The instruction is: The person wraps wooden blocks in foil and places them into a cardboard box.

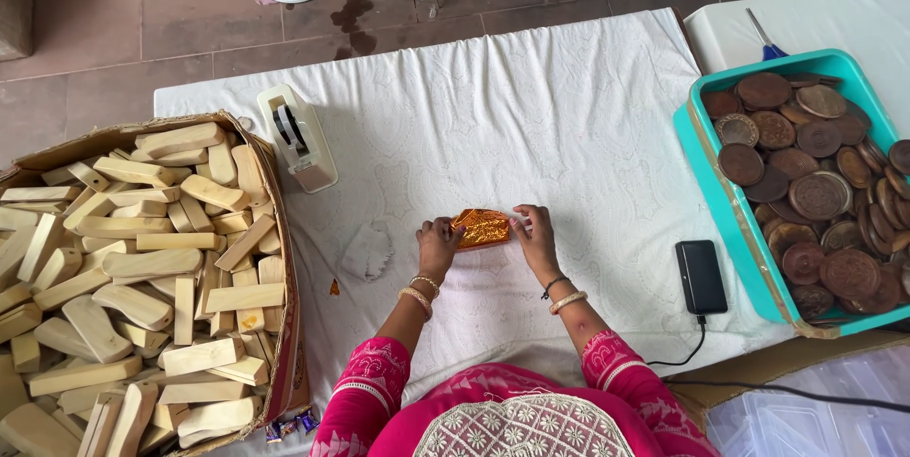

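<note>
Both hands on a gold foil packet [482, 228], mid-table, on the white cloth [531, 116] just ahead of the person.

Left hand [438, 246]: fingers curled onto the packet's left edge, pinching it. Right hand [536, 241]: fingertips pinching the right edge. Packet sits between the 2 hands, low on the cloth; can't tell if it's lifted or resting. Foil is crinkled, orange-gold, roughly oval.

Bangles on both wrists, pink sleeves at the bottom edge of the view.

Around it:
- White tape dispenser [298, 137] up-left of the hands, well apart, near the box corner.
- Small white rag [367, 251] just left of the left hand, not touching.
- Tiny foil scrap [334, 287] on the cloth below the rag.
- Cardboard box [284, 324] at the left edge of the table, piled with pale wooden blocks [142, 267].
- Black phone [701, 276] right of the right hand, flat on the cloth, cable plugged into its near end.
- Teal tray [697, 158] at far right, filled with brown round discs [815, 196], some patterned.
- Blue-handled tool [764, 40] on the next table behind the tray; only part of it shows.
</note>
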